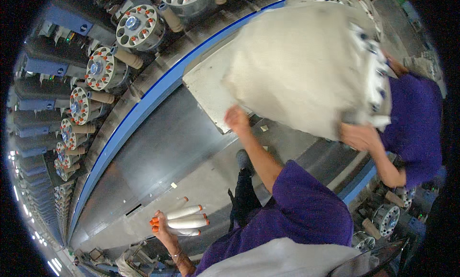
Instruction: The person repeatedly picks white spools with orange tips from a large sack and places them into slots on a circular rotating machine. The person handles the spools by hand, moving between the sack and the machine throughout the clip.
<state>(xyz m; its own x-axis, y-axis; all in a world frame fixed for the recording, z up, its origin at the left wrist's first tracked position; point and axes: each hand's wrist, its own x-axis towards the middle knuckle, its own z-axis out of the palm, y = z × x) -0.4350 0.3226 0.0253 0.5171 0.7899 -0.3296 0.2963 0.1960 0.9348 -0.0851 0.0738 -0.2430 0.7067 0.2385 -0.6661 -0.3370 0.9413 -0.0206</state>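
Observation:
My left hand (164, 233) is closed around the orange-tipped ends of several cops of white yarn (184, 222), which stick out to the right, above the floor. My right hand (237, 120) is stretched forward, close to the near edge of a pale flat panel (211, 80). Motion blurs its fingers, so what they do is not clear. Beside it a large cream cloth sack (292, 66) bulges, blurred too, with white, dark-tipped pieces (376, 71) along its right side. A co-worker's hand (357, 135) is at the sack's lower right corner.
Along the left runs a winding machine with round bobbin magazines (140, 28) and a curved blue rail (143, 104). A co-worker in a purple shirt (414, 124) stands at the right. More magazines (385, 219) stand at lower right. Paper scraps (173, 185) lie on the grey floor (158, 147).

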